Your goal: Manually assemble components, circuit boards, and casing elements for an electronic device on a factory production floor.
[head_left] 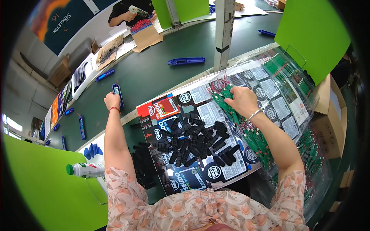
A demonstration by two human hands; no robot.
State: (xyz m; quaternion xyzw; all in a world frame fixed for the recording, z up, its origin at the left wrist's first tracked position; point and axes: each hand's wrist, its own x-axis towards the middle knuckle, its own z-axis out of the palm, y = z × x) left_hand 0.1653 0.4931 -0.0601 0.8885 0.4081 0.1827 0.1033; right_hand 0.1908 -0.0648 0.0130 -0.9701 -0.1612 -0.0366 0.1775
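My left hand (112,101) is at the green belt's near edge, its fingers closed on a blue plastic housing (118,93) that stands out past the fingertips. My right hand (243,102) reaches into a pile of slim green circuit boards (223,96) with red and white wire ends. Its thumb and fingers pinch at a board there; the grip is partly covered by the hand. Between my arms, black ribbed plastic pieces (196,140) lie heaped on a printed cardboard sheet (228,178).
More blue housings (186,61) lie along the green belt (148,71). A metal post (223,34) rises at the far edge. Bagged boards (277,65) and a carton (330,115) are right; a white bottle (85,169) and blue cloth (93,151) left. Across the belt, a co-worker's hand holds a gun-shaped tool (137,11).
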